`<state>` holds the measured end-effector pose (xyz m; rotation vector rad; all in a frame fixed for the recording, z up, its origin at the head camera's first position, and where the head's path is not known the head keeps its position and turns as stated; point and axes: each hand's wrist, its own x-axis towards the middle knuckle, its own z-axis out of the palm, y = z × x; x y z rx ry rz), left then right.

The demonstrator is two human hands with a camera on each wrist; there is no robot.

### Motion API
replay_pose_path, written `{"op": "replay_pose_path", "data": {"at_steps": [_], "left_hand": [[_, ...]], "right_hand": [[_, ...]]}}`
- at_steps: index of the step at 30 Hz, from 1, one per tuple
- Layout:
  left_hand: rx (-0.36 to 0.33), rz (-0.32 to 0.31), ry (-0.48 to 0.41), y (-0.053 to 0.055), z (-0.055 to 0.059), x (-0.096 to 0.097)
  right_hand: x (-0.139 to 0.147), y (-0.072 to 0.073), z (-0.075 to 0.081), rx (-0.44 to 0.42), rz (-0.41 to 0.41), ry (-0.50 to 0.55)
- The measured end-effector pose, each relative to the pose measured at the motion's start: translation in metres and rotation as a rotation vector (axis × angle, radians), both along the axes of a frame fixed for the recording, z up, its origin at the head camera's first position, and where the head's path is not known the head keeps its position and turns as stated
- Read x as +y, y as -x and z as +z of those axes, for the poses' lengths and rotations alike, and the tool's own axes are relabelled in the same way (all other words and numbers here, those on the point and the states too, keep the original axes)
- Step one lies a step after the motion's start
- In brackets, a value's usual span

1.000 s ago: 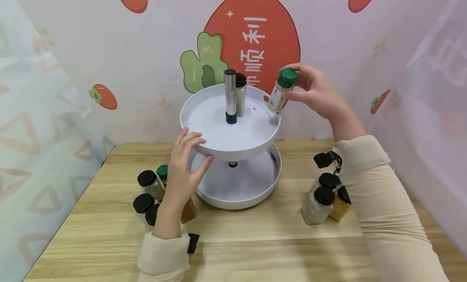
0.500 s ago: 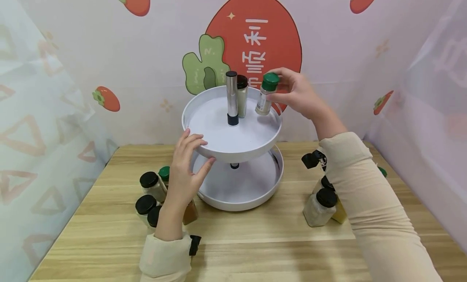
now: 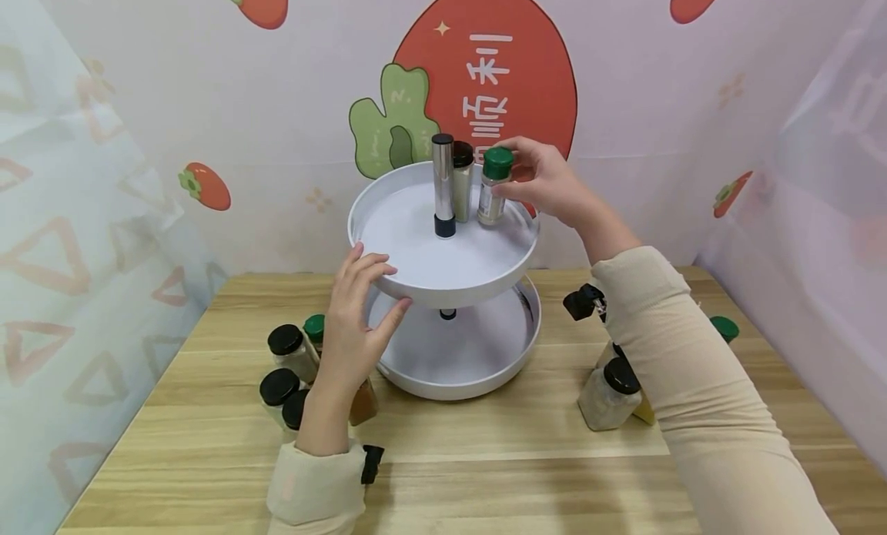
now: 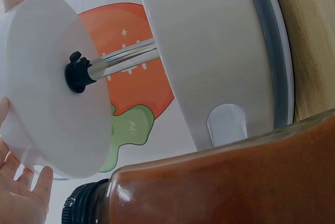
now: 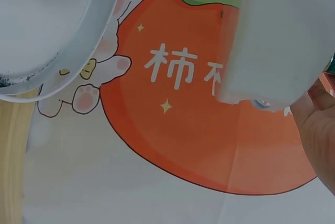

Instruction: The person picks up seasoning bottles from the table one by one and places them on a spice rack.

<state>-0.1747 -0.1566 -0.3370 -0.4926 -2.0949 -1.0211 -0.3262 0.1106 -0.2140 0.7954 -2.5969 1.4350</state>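
My right hand [image 3: 547,182] pinches a clear spice jar [image 3: 490,204] with a green cap, just below the cap. The jar stands upright at the upper tier of a white two-tier turntable [image 3: 416,246], beside a black-capped jar [image 3: 462,192] near the chrome centre post [image 3: 443,185]. My left hand [image 3: 353,312] grips the upper tier's front left rim, fingers over the edge and thumb below on the outer wall. In the right wrist view, the upper tier [image 5: 282,41] hides most of the jar, and part of my right hand [image 5: 320,140] shows at the edge.
Several jars with black [image 3: 279,386] and green caps stand left, partly behind my left forearm; a red-brown jar [image 4: 220,187] is near that wrist. More jars [image 3: 608,400] stand right, partly behind my sleeve. The lower tier [image 3: 457,350] sits on the wooden table [image 3: 485,473].
My right hand has moved the green-capped jar left and down, from tilted over the right rim to upright beside the black-capped jar. The left hand keeps its place at the rim.
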Motion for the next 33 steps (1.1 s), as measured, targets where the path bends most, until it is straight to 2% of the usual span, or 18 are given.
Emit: {"op": "replay_pose_path", "data": {"at_steps": [15, 33], "left_hand": [[0.013, -0.005, 0.005, 0.0003, -0.0007, -0.0012], [0.006, 0.002, 0.013, -0.0002, -0.0003, -0.0001]], "right_hand": [[-0.0028, 0.0048, -0.0042, -0.03, -0.015, -0.012], [-0.0012, 0.0042, -0.0048, -0.035, 0.011, -0.034]]}}
